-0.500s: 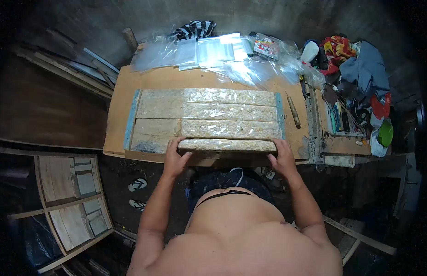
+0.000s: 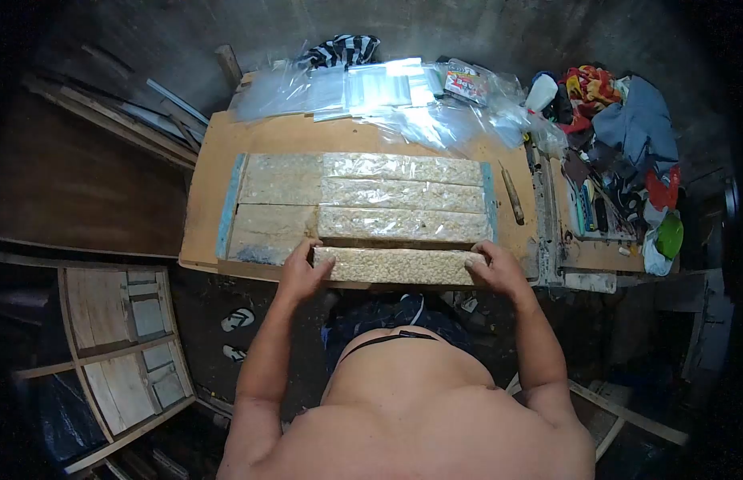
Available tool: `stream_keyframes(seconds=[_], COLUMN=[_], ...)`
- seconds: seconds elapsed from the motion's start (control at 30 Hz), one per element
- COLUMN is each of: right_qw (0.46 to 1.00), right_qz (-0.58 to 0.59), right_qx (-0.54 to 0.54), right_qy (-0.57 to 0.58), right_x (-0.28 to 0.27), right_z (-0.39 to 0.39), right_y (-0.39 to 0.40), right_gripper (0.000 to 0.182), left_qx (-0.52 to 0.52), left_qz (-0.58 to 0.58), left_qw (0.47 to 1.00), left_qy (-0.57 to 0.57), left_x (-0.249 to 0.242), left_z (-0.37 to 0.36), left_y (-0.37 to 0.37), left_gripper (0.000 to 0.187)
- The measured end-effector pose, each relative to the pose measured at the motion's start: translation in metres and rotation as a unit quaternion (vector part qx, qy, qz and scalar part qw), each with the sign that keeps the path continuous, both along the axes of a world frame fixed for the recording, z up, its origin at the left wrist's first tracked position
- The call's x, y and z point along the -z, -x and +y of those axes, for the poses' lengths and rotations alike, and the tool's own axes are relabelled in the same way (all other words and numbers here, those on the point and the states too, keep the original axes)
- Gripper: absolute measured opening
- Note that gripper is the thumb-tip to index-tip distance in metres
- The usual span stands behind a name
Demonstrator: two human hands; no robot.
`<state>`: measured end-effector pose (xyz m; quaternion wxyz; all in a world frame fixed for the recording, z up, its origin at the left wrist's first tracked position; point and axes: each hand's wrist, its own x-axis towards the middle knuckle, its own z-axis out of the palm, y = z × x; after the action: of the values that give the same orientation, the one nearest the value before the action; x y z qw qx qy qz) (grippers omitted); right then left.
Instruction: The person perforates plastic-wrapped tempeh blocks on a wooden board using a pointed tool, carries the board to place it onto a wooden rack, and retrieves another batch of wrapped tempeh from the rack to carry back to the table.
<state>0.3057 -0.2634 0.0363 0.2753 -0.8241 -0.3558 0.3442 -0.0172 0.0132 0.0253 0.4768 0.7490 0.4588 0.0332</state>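
Observation:
A long block of tempeh, pale beans packed tight in clear plastic, is tilted at the table's front edge with its broad face towards me. My left hand grips its left end, thumb on the near face and fingers behind. At the right end my right hand holds it the same way. Just behind, three more wrapped tempeh blocks lie side by side on a wooden board with blue end strips. A dark gap separates the held block from the nearest of them.
Clear plastic bags are heaped along the back of the table. A thin pointed tool with a wooden handle lies right of the board. Farther right are a tray of small tools, cloths and a green bowl.
The held tempeh block has tipped, so its beaded broad face now shows instead of a narrow side. Both hands have turned with it, and their thumbs have come onto that face.

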Motion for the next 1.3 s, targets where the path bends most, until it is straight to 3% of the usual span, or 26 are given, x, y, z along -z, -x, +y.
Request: stream_keyframes(seconds=[0.03, 0.07, 0.1, 0.17, 0.27, 0.37, 0.67, 0.73, 0.87, 0.93, 1.0, 1.07, 1.13, 1.17, 1.3], right_qw=[1.000, 0.990, 0.961, 0.946, 0.921, 0.944, 0.933, 0.954, 0.955, 0.959, 0.949, 0.954, 0.968, 0.960, 0.958], right_qz=[0.001, -0.132, -0.261, -0.306, -0.362, -0.270, -0.248, -0.218, -0.288, -0.281, -0.284, -0.257, -0.239, -0.263, -0.273], right_qx=[0.001, -0.041, -0.083, -0.102, -0.139, -0.184, -0.215, -0.120, -0.007, -0.002, -0.125, -0.142, -0.054, -0.006, 0.063], right_qy=[0.000, -0.014, -0.028, -0.036, -0.037, -0.038, -0.147, -0.167, -0.069, -0.032, -0.059, -0.066, -0.049, -0.098, -0.059], right_x=[-0.002, -0.006, -0.010, -0.024, -0.018, -0.009, -0.012, -0.007, 0.001, -0.001, -0.007, -0.005, -0.001, 0.007, 0.011], right_z=[0.001, 0.002, 0.004, 0.013, 0.027, 0.051, 0.079, 0.069, 0.057, 0.061, 0.064, 0.062, 0.056, 0.050, 0.038], right_y=[0.007, 0.015, 0.024, 0.043, 0.060, 0.074, 0.105, 0.094, 0.066, 0.061, 0.057, 0.048, 0.037, 0.029, -0.012], right_gripper=[0.045, 0.051, 0.056, 0.060, 0.071, 0.077, 0.069, 0.074, 0.071, 0.068, 0.066, 0.063, 0.063, 0.063, 0.060], left_qx=[0.029, 0.058, 0.059, 0.115, 0.183, 0.196, 0.208, 0.194, 0.163, 0.148, 0.156, 0.165, 0.164, 0.163, 0.202], left_qz=[-0.024, -0.047, -0.045, 0.027, 0.018, 0.030, -0.004, -0.025, 0.022, 0.039, 0.044, 0.047, 0.060, 0.061, 0.077], left_qw=[0.989, 0.957, 0.957, 0.913, 0.924, 0.923, 0.932, 0.935, 0.931, 0.933, 0.936, 0.936, 0.940, 0.938, 0.929], left_qy=[-0.142, -0.280, -0.279, -0.390, -0.335, -0.329, -0.296, -0.294, -0.325, -0.326, -0.311, -0.308, -0.293, -0.301, -0.301], left_x=[0.006, 0.011, 0.005, -0.014, -0.017, -0.015, -0.020, -0.022, -0.022, -0.016, -0.013, -0.012, -0.014, -0.013, -0.022], left_z=[-0.003, -0.007, -0.013, -0.027, -0.035, -0.042, -0.041, -0.040, -0.036, -0.032, -0.028, -0.023, -0.020, -0.017, -0.016], left_y=[0.002, 0.003, 0.002, -0.006, -0.017, -0.031, -0.035, -0.034, -0.039, -0.042, -0.045, -0.049, -0.054, -0.056, -0.075], left_gripper=[0.046, 0.055, 0.055, 0.072, 0.079, 0.080, 0.075, 0.073, 0.072, 0.075, 0.076, 0.076, 0.075, 0.074, 0.071])
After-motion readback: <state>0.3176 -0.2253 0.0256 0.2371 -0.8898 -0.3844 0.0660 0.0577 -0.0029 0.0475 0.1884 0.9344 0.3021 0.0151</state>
